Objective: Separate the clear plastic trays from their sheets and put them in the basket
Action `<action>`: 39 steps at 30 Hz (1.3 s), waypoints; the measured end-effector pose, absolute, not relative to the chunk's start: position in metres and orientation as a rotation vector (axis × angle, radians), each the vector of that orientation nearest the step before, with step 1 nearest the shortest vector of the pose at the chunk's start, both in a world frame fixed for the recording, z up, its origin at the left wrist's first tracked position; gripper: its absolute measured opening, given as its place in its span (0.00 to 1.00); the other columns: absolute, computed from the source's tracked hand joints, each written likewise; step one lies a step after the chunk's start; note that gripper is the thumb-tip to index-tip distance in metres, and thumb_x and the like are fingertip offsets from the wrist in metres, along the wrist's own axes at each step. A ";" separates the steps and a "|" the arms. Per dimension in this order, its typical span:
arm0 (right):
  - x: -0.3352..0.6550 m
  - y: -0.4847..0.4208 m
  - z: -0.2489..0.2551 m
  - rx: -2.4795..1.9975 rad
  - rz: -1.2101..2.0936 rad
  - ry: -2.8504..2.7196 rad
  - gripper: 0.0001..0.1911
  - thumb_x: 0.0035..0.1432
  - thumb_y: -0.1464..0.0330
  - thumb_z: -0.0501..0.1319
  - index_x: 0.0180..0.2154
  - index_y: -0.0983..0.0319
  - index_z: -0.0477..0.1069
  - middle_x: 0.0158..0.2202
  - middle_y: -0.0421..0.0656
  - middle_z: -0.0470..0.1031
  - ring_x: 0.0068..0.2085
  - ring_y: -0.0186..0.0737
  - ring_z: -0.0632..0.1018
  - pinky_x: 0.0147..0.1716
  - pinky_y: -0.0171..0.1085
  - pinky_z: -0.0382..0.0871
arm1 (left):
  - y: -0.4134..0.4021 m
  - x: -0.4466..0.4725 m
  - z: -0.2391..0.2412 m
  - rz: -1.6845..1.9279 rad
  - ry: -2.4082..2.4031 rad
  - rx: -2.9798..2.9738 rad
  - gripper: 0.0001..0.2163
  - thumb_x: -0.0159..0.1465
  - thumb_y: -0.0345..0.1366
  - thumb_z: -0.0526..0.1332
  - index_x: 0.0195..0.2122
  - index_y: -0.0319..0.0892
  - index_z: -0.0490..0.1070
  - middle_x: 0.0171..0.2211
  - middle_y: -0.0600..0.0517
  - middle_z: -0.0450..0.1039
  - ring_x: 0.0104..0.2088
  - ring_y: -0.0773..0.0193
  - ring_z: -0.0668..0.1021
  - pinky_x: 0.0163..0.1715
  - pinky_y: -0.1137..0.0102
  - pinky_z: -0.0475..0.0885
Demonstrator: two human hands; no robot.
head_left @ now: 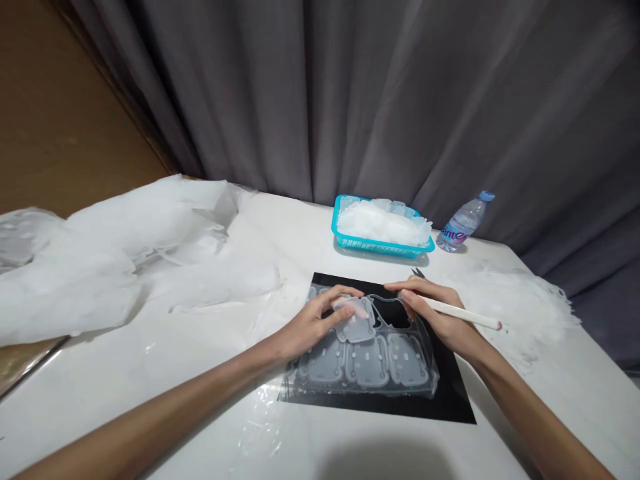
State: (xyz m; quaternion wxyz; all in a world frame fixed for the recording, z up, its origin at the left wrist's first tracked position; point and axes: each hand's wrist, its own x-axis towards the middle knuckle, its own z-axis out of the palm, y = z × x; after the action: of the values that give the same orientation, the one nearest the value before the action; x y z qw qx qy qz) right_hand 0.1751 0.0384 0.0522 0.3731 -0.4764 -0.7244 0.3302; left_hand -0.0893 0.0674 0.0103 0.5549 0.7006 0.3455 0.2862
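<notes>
My left hand [325,313] pinches a clear, rounded-square plastic piece [356,327] between thumb and fingers. That piece lies over a translucent sheet of similar shapes [367,360], with cut-out gaps showing near its upper right. Under the sheet is a black mat [453,400]. A slim white pen-shaped tool [465,312] with a reddish end is gripped by my right hand [437,310], above the sheet's right side. The tool's working tip is hidden by my fingers. Dark pointed tips [418,272] show just beyond that hand; I cannot tell what they belong to.
A turquoise basket [385,248] full of translucent pieces stands at the back, beside a water bottle [463,223]. Crumpled white plastic sheeting [150,253] covers the table's left. Clear plastic scraps [520,313] are heaped at the right. A grey curtain [350,100] hangs behind.
</notes>
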 end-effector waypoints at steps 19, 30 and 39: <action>0.141 0.022 0.005 -1.324 0.932 -1.657 0.14 0.67 0.58 0.63 0.33 0.60 0.76 0.29 0.38 0.69 0.31 0.36 0.67 0.31 0.36 0.58 | 0.067 -0.086 0.009 0.642 0.764 1.403 0.18 0.70 0.48 0.62 0.54 0.41 0.71 0.39 0.46 0.82 0.41 0.57 0.83 0.41 0.67 0.73; 0.139 0.023 0.006 -1.314 0.991 -1.655 0.17 0.68 0.57 0.60 0.31 0.61 0.76 0.27 0.38 0.67 0.30 0.36 0.67 0.31 0.35 0.59 | 0.067 -0.088 0.009 0.664 0.769 1.357 0.17 0.70 0.48 0.62 0.53 0.43 0.72 0.37 0.48 0.82 0.38 0.60 0.82 0.39 0.68 0.73; 0.148 0.019 0.000 -1.299 1.015 -1.723 0.16 0.69 0.57 0.60 0.33 0.59 0.74 0.28 0.37 0.65 0.29 0.36 0.68 0.30 0.35 0.61 | 0.066 -0.091 0.006 0.632 0.715 1.395 0.22 0.67 0.46 0.67 0.58 0.47 0.64 0.49 0.46 0.79 0.50 0.56 0.80 0.51 0.59 0.72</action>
State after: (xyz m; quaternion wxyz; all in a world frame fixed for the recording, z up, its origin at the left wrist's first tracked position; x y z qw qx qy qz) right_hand 0.1478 0.0188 0.0003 0.3696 -0.5063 -0.6713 0.3955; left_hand -0.0906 0.0660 0.0062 0.6638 0.6172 0.3166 0.2796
